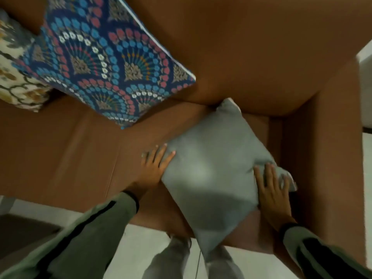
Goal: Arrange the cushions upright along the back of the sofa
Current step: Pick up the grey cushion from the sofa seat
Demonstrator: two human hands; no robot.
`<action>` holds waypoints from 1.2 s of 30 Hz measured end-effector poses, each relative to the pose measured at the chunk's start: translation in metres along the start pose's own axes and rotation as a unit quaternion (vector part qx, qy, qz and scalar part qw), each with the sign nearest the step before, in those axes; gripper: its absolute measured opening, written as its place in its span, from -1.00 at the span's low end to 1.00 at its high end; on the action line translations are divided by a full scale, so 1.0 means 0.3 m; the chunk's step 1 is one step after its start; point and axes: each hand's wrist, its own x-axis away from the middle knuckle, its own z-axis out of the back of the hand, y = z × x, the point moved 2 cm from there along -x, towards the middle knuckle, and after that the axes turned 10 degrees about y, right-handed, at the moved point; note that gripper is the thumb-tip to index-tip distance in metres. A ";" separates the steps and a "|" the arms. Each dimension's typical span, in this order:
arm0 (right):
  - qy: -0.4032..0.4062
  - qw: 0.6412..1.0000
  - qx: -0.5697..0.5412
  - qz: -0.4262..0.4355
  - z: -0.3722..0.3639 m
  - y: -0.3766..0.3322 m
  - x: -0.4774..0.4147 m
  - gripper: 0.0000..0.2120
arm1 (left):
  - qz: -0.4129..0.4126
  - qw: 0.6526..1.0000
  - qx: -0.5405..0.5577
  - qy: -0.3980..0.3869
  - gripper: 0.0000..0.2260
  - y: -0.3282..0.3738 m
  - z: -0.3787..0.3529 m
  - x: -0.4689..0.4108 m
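Note:
A plain grey cushion [213,168] lies on the brown sofa's seat [66,154] near the right armrest, one corner pointing at the backrest [251,53]. My left hand [155,166] grips its left edge and my right hand [270,190] grips its right corner. A blue cushion with red and blue fan patterns [112,63] leans upright against the backrest. To its left a cream cushion with a leafy print [16,77] also stands at the back, partly cut off by the frame.
The sofa's right armrest [326,158] rises just beyond the grey cushion. White floor [141,244] and my legs show below the seat's front edge. A dark mat [22,230] lies at the lower left.

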 end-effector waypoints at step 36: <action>0.347 0.908 -0.216 -0.095 0.878 0.052 -0.580 -0.81 | -0.021 0.998 -0.025 0.044 -0.22 -0.103 0.860 -0.683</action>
